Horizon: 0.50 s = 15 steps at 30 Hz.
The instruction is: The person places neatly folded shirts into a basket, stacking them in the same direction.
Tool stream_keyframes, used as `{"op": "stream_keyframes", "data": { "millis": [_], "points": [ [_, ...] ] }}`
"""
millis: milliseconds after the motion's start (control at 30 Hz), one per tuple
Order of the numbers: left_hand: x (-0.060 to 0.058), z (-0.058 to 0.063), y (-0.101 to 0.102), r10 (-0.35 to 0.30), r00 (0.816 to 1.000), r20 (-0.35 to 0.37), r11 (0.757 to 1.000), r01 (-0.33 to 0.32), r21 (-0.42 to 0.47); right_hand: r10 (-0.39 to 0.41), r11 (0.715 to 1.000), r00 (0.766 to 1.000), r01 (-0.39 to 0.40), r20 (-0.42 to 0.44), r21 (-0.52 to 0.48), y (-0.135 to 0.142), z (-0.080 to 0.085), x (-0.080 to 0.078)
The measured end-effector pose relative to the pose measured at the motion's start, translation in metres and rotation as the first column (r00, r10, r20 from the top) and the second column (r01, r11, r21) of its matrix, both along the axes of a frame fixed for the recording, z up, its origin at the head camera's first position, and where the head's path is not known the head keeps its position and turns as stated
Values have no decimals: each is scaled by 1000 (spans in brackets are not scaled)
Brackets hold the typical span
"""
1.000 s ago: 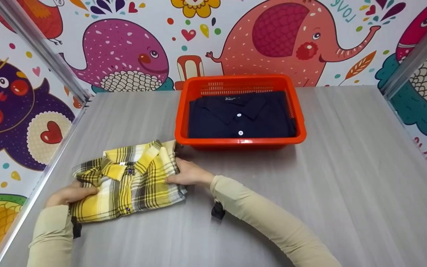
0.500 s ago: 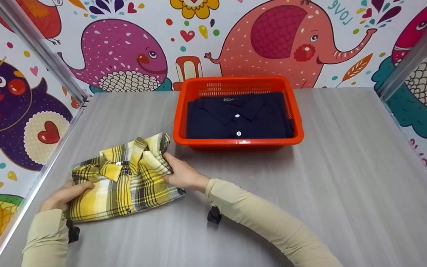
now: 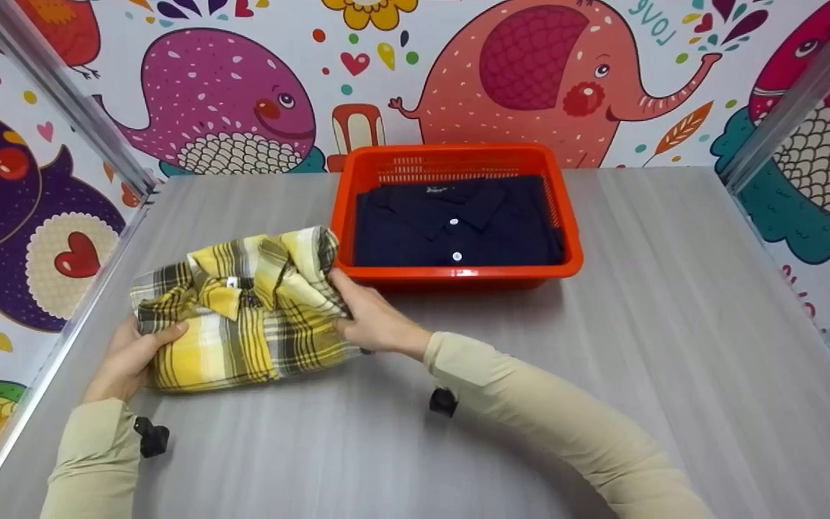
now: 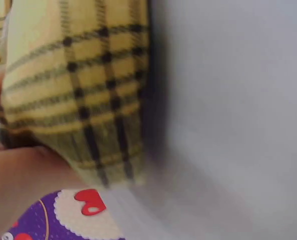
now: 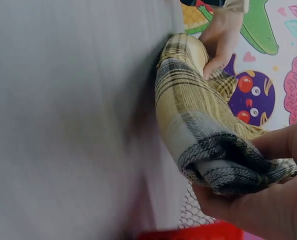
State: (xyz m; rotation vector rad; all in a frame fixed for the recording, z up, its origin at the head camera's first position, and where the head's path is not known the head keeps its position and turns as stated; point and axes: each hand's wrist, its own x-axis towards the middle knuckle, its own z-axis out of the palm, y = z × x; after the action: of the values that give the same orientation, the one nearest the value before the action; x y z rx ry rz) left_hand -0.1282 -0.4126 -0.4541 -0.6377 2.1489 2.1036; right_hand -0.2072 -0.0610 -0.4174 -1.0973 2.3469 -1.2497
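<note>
A folded yellow, black and white plaid shirt (image 3: 242, 317) with its collar up top is in the head view, left of the basket. My left hand (image 3: 127, 353) grips its left side, thumb on top and fingers underneath. On the other side my right hand (image 3: 372, 313) pinches the right edge, close to the basket's front left corner. In the right wrist view the shirt (image 5: 193, 105) sags between both hands, its layered edge held between thumb and fingers of the right hand (image 5: 268, 195). The left wrist view shows the shirt's lower side (image 4: 88, 100) over the table.
A red plastic basket (image 3: 458, 272) stands at the back middle of the grey table (image 3: 530, 346). Inside lies a folded navy collared shirt (image 3: 415, 231) with white buttons. Cartoon-printed walls (image 3: 372, 94) border the table at the back and sides.
Both hands have raised the plaid shirt and shifted it away from the person, toward the back. Its right edge has curled up in the right hand. The basket stays in place.
</note>
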Motion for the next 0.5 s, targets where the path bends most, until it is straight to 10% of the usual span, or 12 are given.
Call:
{"op": "stream_keyframes", "data": {
  "millis": [500],
  "points": [
    [-30,42,64,27,973,-229,996,-6,91,-133,986,990,137,53,-92,83,40,-36]
  ]
}}
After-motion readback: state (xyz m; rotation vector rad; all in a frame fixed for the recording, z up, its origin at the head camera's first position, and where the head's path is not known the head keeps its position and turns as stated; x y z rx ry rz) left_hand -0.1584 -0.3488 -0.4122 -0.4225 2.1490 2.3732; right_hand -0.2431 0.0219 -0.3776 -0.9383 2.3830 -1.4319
